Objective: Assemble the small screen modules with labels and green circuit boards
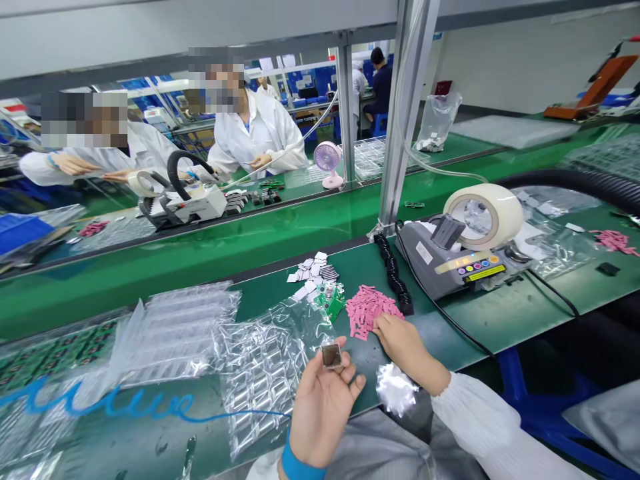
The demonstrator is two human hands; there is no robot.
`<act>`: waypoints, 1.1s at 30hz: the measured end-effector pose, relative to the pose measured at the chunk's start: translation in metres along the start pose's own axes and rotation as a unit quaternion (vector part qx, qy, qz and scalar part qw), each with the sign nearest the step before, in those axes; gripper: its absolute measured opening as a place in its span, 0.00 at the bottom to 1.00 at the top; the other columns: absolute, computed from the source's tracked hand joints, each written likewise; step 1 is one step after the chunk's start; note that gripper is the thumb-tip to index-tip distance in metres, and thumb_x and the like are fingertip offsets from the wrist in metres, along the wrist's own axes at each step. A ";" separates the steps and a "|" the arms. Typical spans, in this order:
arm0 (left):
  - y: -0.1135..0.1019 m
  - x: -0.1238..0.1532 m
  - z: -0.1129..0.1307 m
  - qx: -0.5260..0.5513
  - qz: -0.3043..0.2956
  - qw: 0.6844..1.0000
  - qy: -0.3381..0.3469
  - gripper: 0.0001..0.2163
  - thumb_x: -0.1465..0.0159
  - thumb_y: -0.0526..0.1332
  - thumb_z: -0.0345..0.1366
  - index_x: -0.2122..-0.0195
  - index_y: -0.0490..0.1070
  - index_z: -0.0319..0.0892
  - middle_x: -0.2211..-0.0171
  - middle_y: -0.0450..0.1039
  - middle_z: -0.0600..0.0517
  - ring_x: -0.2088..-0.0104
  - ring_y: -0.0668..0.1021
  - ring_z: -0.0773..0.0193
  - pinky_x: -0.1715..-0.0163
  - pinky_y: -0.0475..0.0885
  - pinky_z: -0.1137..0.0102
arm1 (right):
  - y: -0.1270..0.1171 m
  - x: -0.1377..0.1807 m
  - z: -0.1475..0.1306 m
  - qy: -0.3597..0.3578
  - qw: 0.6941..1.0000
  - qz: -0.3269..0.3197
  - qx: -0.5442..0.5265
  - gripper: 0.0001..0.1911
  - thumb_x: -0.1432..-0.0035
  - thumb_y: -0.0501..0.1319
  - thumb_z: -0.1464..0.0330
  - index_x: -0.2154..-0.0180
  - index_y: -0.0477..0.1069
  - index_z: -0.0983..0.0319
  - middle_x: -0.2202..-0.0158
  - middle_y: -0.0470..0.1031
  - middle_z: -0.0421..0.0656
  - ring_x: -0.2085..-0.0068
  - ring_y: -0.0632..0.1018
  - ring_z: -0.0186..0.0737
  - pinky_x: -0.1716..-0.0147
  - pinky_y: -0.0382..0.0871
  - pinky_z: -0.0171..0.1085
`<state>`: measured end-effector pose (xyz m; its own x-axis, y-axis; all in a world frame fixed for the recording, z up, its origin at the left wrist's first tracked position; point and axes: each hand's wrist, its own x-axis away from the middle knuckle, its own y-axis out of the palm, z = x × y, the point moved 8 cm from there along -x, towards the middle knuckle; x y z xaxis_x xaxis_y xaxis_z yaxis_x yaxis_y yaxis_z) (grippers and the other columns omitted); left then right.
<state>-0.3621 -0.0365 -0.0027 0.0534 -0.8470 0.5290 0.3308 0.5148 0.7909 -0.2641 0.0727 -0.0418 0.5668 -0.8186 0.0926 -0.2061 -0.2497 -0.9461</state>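
Note:
My left hand is turned palm up, thumb and fingers closed on a small square dark part with a clear rim. A blue wrist strap circles that wrist. At the near right edge of a heap of pink strips, my right hand has its fingertips pinched together; what lies between them is hidden. Beyond the left hand are small green circuit boards and a scatter of white pieces. Clear plastic trays in a bag lie left of it.
A grey tape dispenser bears a large tape roll; its black cable crosses the bench at right. A metal post stands behind. More trays lie left, with a coiled blue cord. Two co-workers sit across the line.

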 end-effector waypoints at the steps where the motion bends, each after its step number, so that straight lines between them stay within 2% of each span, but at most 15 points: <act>1: 0.000 0.001 0.000 0.002 -0.002 1.000 -0.003 0.12 0.40 0.57 0.38 0.62 0.75 0.35 0.76 0.70 0.51 0.75 0.70 0.67 0.70 0.69 0.68 | 0.000 0.001 0.001 -0.003 1.000 -0.004 -0.002 0.08 0.37 0.56 0.66 0.62 0.69 0.64 0.63 0.72 0.42 0.63 0.75 0.36 0.62 0.71 0.40; 5: 0.001 0.002 0.003 0.005 -0.013 1.000 0.000 0.12 0.40 0.57 0.38 0.62 0.75 0.35 0.76 0.70 0.51 0.75 0.70 0.67 0.69 0.69 0.67 | -0.003 0.010 0.004 -0.044 0.998 -0.015 -0.034 0.08 0.38 0.57 0.66 0.66 0.68 0.65 0.69 0.71 0.38 0.69 0.74 0.33 0.67 0.70 0.37; 8: 0.002 0.004 0.005 -0.014 -0.020 1.000 0.006 0.12 0.40 0.57 0.38 0.61 0.75 0.36 0.75 0.71 0.51 0.75 0.69 0.68 0.69 0.68 0.68 | -0.023 0.021 0.000 -0.082 0.993 0.007 -0.082 0.08 0.37 0.54 0.71 0.70 0.66 0.64 0.72 0.69 0.37 0.71 0.72 0.32 0.70 0.67 0.35; 12: 0.012 0.012 -0.007 -0.086 -0.064 0.994 -0.006 0.14 0.41 0.60 0.39 0.58 0.74 0.37 0.73 0.73 0.49 0.72 0.70 0.67 0.65 0.67 0.67 | -0.079 0.044 -0.018 -0.114 0.979 0.082 -0.144 0.10 0.37 0.50 0.70 0.71 0.63 0.61 0.70 0.69 0.40 0.66 0.70 0.37 0.64 0.64 0.38; 15: 0.024 0.020 -0.018 -0.149 -0.117 0.982 -0.003 0.15 0.41 0.60 0.40 0.57 0.74 0.36 0.71 0.74 0.47 0.68 0.72 0.64 0.62 0.65 0.67 | -0.127 0.067 -0.046 -0.184 0.954 0.162 -0.174 0.08 0.39 0.52 0.69 0.71 0.64 0.59 0.71 0.69 0.38 0.65 0.69 0.38 0.57 0.59 0.43; 18: 0.033 0.026 -0.025 -0.193 -0.148 0.970 0.001 0.14 0.41 0.59 0.40 0.58 0.74 0.37 0.70 0.73 0.47 0.67 0.71 0.63 0.62 0.64 0.67 | -0.155 0.085 -0.067 -0.222 0.935 0.233 -0.149 0.07 0.42 0.55 0.72 0.73 0.65 0.58 0.74 0.69 0.35 0.66 0.68 0.37 0.50 0.51 0.49; 23: 0.036 0.029 -0.029 -0.221 -0.152 0.963 0.002 0.15 0.42 0.61 0.41 0.58 0.74 0.38 0.69 0.72 0.47 0.67 0.69 0.63 0.65 0.64 0.68 | -0.152 0.088 -0.076 -0.215 0.940 0.250 -0.090 0.08 0.44 0.55 0.73 0.74 0.66 0.58 0.75 0.70 0.36 0.66 0.68 0.37 0.47 0.47 0.53; 29: 0.033 0.030 -0.029 -0.235 -0.143 0.962 -0.005 0.13 0.43 0.61 0.42 0.62 0.74 0.38 0.69 0.71 0.48 0.67 0.69 0.63 0.66 0.64 0.70 | -0.143 0.087 -0.079 -0.226 0.939 0.247 -0.081 0.09 0.42 0.53 0.74 0.73 0.67 0.59 0.74 0.71 0.37 0.65 0.67 0.38 0.47 0.45 0.54; 31: 0.032 0.031 -0.030 -0.233 -0.148 0.961 -0.010 0.12 0.42 0.61 0.41 0.64 0.74 0.36 0.69 0.71 0.48 0.68 0.69 0.64 0.67 0.64 0.70 | -0.141 0.085 -0.081 -0.232 0.941 0.231 -0.084 0.09 0.42 0.54 0.74 0.73 0.67 0.59 0.73 0.71 0.37 0.65 0.67 0.38 0.47 0.45 0.55; 33: 0.031 0.031 -0.031 -0.219 -0.157 0.963 -0.025 0.12 0.42 0.60 0.40 0.66 0.75 0.36 0.71 0.72 0.48 0.68 0.70 0.64 0.66 0.64 0.70 | -0.133 0.077 -0.079 -0.226 0.952 0.174 -0.114 0.08 0.43 0.56 0.73 0.74 0.67 0.59 0.73 0.70 0.36 0.64 0.67 0.38 0.47 0.46 0.55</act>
<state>-0.3210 -0.0513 0.0286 -0.1565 -0.9386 0.3073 0.6892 0.1191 0.7148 -0.2561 0.0015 0.1161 0.7075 -0.5787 -0.4056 -0.5827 -0.1530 -0.7982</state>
